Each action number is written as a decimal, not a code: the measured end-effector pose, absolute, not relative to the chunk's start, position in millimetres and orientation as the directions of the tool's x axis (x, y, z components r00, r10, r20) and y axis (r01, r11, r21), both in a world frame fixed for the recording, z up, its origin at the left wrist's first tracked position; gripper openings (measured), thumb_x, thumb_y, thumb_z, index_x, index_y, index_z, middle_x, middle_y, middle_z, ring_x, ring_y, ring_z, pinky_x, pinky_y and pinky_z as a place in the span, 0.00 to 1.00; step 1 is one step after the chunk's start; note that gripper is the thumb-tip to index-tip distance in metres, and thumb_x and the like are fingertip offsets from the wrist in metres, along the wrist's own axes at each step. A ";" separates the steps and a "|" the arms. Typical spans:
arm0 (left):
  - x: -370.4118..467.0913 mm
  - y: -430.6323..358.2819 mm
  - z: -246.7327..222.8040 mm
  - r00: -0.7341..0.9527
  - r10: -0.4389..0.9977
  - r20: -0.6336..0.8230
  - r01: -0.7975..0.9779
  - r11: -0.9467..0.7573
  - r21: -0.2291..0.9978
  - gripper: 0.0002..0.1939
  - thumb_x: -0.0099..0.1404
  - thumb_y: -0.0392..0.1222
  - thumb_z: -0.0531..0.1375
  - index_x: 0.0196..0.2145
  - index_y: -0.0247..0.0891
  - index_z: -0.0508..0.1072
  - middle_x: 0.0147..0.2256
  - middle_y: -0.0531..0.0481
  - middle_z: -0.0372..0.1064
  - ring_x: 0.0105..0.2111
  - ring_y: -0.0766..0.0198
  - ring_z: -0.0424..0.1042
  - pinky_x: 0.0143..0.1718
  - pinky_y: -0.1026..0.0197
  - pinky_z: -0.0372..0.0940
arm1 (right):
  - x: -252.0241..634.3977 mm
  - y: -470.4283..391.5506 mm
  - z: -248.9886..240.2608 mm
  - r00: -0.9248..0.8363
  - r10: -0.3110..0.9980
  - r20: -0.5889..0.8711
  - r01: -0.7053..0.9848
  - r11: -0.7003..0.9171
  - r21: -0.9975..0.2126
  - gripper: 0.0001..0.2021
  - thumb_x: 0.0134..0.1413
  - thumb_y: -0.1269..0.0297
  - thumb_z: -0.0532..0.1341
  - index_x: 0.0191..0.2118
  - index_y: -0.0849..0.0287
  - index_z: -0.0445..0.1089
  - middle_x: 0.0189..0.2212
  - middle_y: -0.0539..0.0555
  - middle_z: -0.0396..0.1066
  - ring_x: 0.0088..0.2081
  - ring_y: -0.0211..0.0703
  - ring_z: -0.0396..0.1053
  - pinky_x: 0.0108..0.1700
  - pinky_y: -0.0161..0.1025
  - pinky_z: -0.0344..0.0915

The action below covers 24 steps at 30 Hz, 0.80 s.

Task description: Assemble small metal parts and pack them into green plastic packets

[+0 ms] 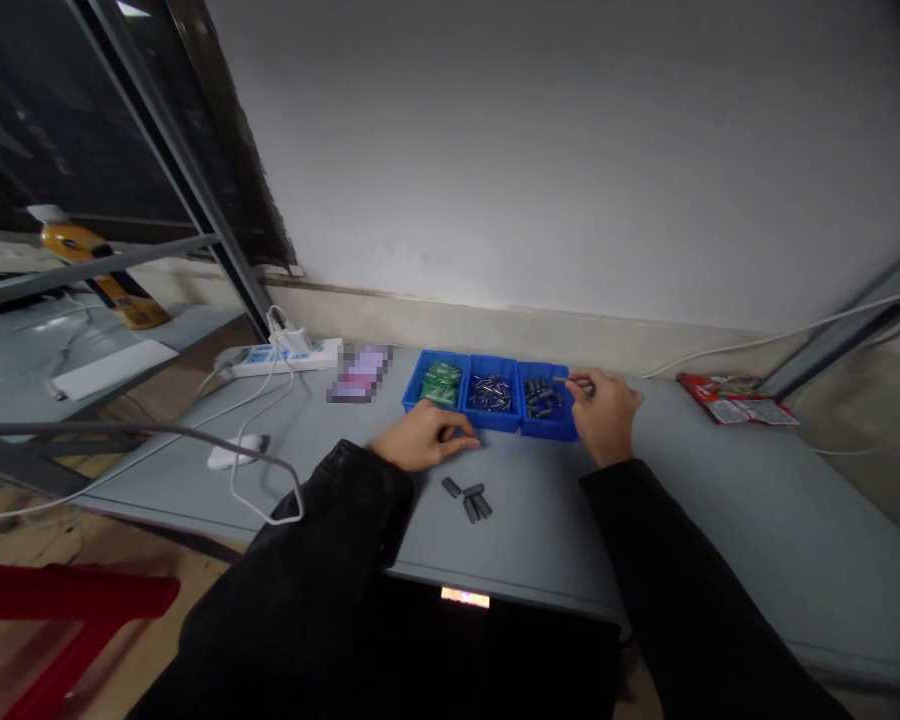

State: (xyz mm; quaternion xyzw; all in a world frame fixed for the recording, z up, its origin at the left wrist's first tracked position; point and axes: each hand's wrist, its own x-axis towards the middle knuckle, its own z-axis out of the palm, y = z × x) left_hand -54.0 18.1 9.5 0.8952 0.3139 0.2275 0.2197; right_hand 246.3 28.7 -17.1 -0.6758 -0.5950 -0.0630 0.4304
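Two black sleeves (292, 570) are closest. The left hand (461, 436) is curled loosely, a small gap between finger and thumb, nothing seen in it, near the front of the blue box of green bits (441, 383). The right hand (576, 388) pinches a small grey piece (561, 380) over the right blue box (547, 428). Shiny metal bits (491, 393) fill the middle box. More grey pieces (474, 503) lie on the table (525, 530) in front.

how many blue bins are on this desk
3, side by side near the wall: the left bin with green pieces, the middle bin with metal pins, and the right bin with dark gray pieces, beside the right hand.
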 end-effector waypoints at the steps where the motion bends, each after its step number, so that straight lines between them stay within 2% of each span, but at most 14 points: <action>1: -59.2 17.7 8.3 0.709 0.666 0.231 0.469 -0.690 0.551 0.16 0.66 0.53 0.65 0.38 0.37 0.82 0.19 0.57 0.60 0.20 0.70 0.60 0.26 0.65 0.55 | 246.4 28.9 -18.3 0.289 0.754 0.589 0.858 0.069 -0.509 0.09 0.57 0.66 0.57 0.38 0.59 0.75 0.33 0.57 0.76 0.42 0.53 0.66 0.52 0.51 0.47; 4: -72.8 19.5 1.9 0.734 0.668 0.123 0.462 -0.624 0.630 0.20 0.57 0.56 0.71 0.40 0.38 0.83 0.20 0.57 0.62 0.20 0.71 0.59 0.23 0.66 0.52 | 243.9 27.9 -18.8 0.311 0.713 0.629 0.846 0.094 -0.525 0.13 0.57 0.67 0.57 0.46 0.58 0.73 0.36 0.57 0.76 0.42 0.53 0.65 0.52 0.51 0.46; 6: -79.5 22.8 -3.4 0.750 0.659 0.064 0.448 -0.576 0.683 0.21 0.54 0.55 0.73 0.40 0.38 0.83 0.20 0.56 0.64 0.19 0.71 0.59 0.21 0.67 0.51 | 242.3 26.6 -17.2 0.324 0.661 0.676 0.833 0.139 -0.535 0.16 0.57 0.67 0.57 0.51 0.57 0.70 0.38 0.56 0.76 0.42 0.53 0.65 0.52 0.52 0.46; 9: -85.9 28.2 -9.8 0.770 0.638 0.001 0.419 -0.506 0.754 0.19 0.54 0.54 0.73 0.39 0.39 0.83 0.21 0.55 0.66 0.19 0.72 0.59 0.19 0.68 0.51 | 240.6 24.7 -14.6 0.331 0.618 0.713 0.816 0.192 -0.546 0.16 0.57 0.66 0.57 0.51 0.58 0.68 0.38 0.56 0.75 0.40 0.51 0.64 0.52 0.52 0.48; 13: -88.9 31.1 -12.3 0.802 0.597 0.008 0.341 -0.470 0.814 0.15 0.57 0.51 0.72 0.37 0.39 0.84 0.20 0.55 0.66 0.18 0.72 0.59 0.19 0.68 0.53 | 235.9 23.1 -13.6 0.315 0.604 0.732 0.808 0.233 -0.541 0.17 0.57 0.65 0.57 0.52 0.58 0.67 0.34 0.55 0.73 0.38 0.50 0.63 0.50 0.51 0.50; 19: -86.2 26.0 -7.7 0.803 0.591 0.077 0.329 -0.548 0.769 0.18 0.57 0.49 0.72 0.44 0.41 0.82 0.23 0.55 0.68 0.20 0.71 0.62 0.21 0.69 0.56 | 225.2 20.5 -12.7 0.270 0.624 0.733 0.818 0.253 -0.517 0.16 0.56 0.68 0.57 0.51 0.58 0.65 0.34 0.53 0.73 0.38 0.49 0.64 0.51 0.50 0.52; 24: -81.0 23.4 -8.1 0.814 0.576 0.076 0.370 -0.616 0.696 0.11 0.61 0.48 0.69 0.40 0.41 0.83 0.23 0.54 0.70 0.21 0.70 0.63 0.23 0.68 0.55 | 216.0 18.0 -12.4 0.204 0.629 0.750 0.818 0.312 -0.484 0.14 0.58 0.68 0.56 0.49 0.58 0.67 0.34 0.53 0.72 0.39 0.49 0.65 0.51 0.51 0.53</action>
